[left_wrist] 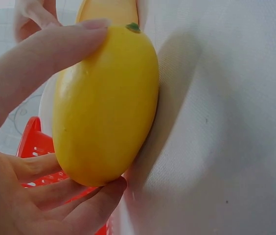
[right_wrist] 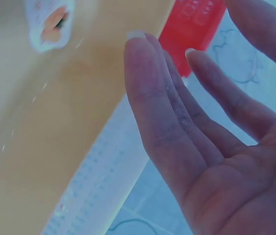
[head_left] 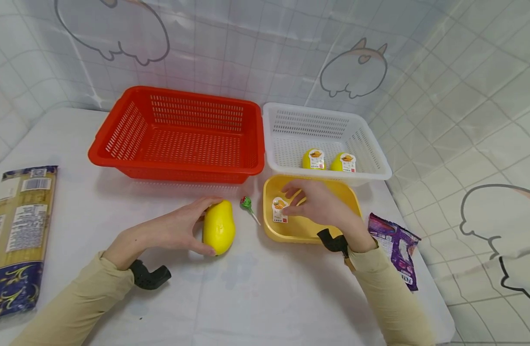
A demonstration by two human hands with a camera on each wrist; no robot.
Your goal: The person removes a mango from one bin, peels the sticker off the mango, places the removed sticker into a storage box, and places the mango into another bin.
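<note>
A smooth yellow mango [head_left: 219,227] with a small green stem spot lies on the white tabletop. My left hand [head_left: 174,230] holds it from the left, thumb on one end and fingers curled round the other, as the left wrist view shows. Over the yellow basin [head_left: 269,230] hovers my right hand [head_left: 317,204], its fingers loosely bent and nothing between them. A white label [head_left: 280,210] with a mango picture shows inside that basin, close to the right fingertips. Between the mango and the basin lies a lollipop [head_left: 246,203] with a green and red wrapper.
Behind stand a red basket [head_left: 195,170] and a white basket [head_left: 286,139]. Two labelled yellow mangoes [head_left: 315,159] sit in the white one. A pack of noodles [head_left: 22,230] lies at the left, a purple snack bag [head_left: 395,247] at the right. Patterned walls enclose the table.
</note>
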